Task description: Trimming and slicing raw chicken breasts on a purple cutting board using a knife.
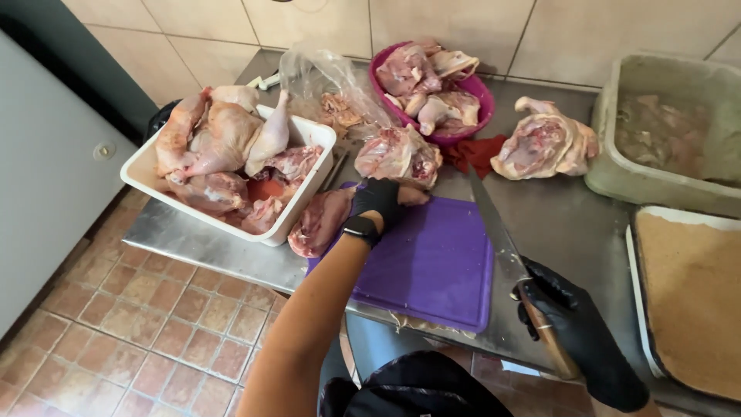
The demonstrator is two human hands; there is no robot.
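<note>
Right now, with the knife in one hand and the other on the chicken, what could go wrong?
1. The knife lies blade-forward across the purple board, its tip pointing toward the left hand on the chicken piece; a slip could cut it.
2. That piece hangs partly off the board, near the table edge, and might slide off.
3. The white tub is heaped high, so a piece could tumble out.

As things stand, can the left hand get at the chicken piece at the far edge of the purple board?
Probably yes. The left hand already rests at the chicken piece beyond the purple board, and nothing lies between them. The knife, in the right hand, is off to the side.
</note>
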